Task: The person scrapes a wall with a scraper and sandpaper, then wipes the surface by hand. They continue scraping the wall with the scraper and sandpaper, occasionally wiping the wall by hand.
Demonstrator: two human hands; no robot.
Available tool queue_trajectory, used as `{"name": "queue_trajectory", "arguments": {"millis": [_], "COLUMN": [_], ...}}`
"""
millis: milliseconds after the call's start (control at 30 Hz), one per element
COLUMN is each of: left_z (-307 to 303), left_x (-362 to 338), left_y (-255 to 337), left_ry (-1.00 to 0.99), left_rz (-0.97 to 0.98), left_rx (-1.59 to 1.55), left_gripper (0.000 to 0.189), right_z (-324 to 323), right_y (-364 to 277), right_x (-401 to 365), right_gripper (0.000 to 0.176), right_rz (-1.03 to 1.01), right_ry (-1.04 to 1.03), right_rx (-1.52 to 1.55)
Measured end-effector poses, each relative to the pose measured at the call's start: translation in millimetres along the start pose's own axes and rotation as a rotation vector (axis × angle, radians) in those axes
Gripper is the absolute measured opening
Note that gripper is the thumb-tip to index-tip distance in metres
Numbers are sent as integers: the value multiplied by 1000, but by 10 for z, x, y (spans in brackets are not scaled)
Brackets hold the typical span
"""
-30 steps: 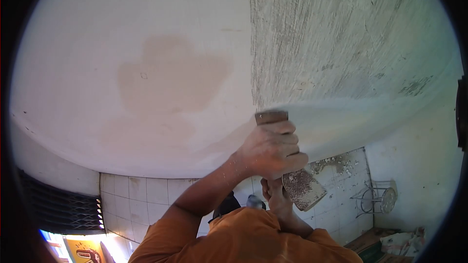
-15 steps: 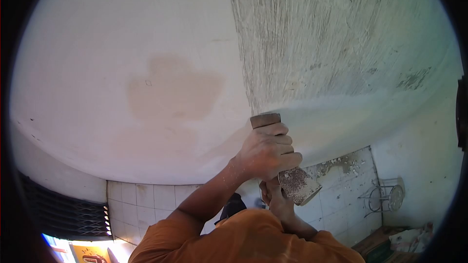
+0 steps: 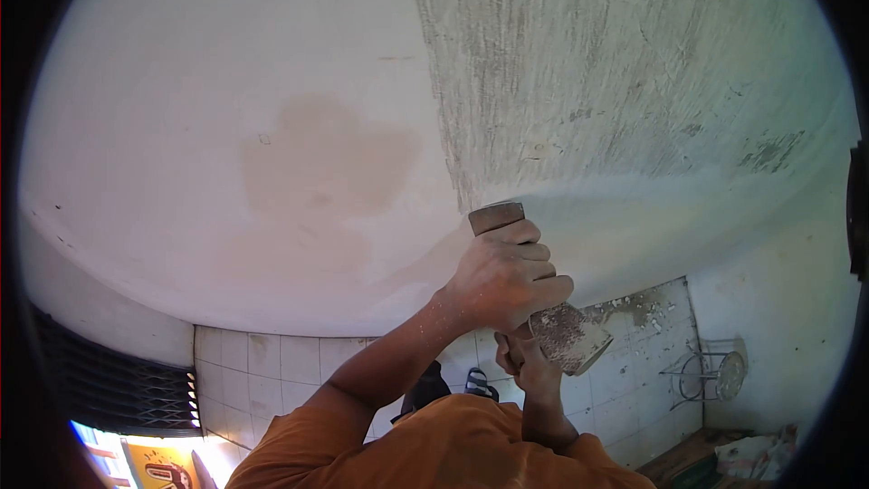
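My left hand [image 3: 510, 281] is closed round a flat scraper [image 3: 496, 217], whose brown, straight-edged end juts past my fingers against the pale wall [image 3: 163, 63]. That end sits at the lower tip of a streaky grey, scraped-looking patch [image 3: 561, 54]. Lower down, my right hand [image 3: 536, 369] grips a putty knife by its handle. The wide blade of this putty knife [image 3: 572, 337] is crusted with whitish and brown residue and lies just below my left hand. Most of the scraper is hidden under my left fingers.
White floor tiles [image 3: 299, 358] run below the wall, with pale debris [image 3: 647, 310] scattered at the right. A round-topped metal stool [image 3: 729, 376] stands by the right wall. Cloth-like items [image 3: 756, 457] lie at lower right. A dark folding grille [image 3: 109, 389] is at lower left.
Both hands and their tools have shifted slightly to the right in view. The left hand's scraper remains at the wall. The view has tilted a little, bringing a sandalled foot into sight.
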State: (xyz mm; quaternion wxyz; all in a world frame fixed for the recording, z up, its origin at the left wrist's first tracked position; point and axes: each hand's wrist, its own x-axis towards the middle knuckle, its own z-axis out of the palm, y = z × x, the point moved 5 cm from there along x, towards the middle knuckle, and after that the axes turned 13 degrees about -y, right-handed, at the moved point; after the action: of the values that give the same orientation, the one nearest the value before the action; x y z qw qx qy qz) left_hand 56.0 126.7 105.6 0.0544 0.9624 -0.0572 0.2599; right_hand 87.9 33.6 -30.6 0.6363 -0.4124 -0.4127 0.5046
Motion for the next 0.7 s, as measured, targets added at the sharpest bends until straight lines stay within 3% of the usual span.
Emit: {"name": "queue_trajectory", "arguments": {"millis": [167,233,367,467,500,600,700], "left_z": [100,33,-26,99,105,103,118], "left_x": [-10,60,92,20,18,15,19], "left_y": [-27,-11,27,35,38,43,40], "left_ry": [-73,-151,-149,-170,-195,-317,-352], "left_rz": [2,6,44,109,110,114,130], "left_rx": [47,82,35,-11,-22,-13,1], "left_gripper": [25,24,22,22,22,22,22], "right_z": [43,24,201,163,139,160,122], "right_y": [242,169,-234,63,223,241,446], "right_x": [100,154,86,41,58,72,-42], "right_gripper": [20,22,29,34,39,39,37], "right_rz": [37,21,36,16,41,33,39], "right_ry": [-86,-134,0,-198,-146,-240,-131], "right_rx": [356,367,138,224,213,78,75]}}
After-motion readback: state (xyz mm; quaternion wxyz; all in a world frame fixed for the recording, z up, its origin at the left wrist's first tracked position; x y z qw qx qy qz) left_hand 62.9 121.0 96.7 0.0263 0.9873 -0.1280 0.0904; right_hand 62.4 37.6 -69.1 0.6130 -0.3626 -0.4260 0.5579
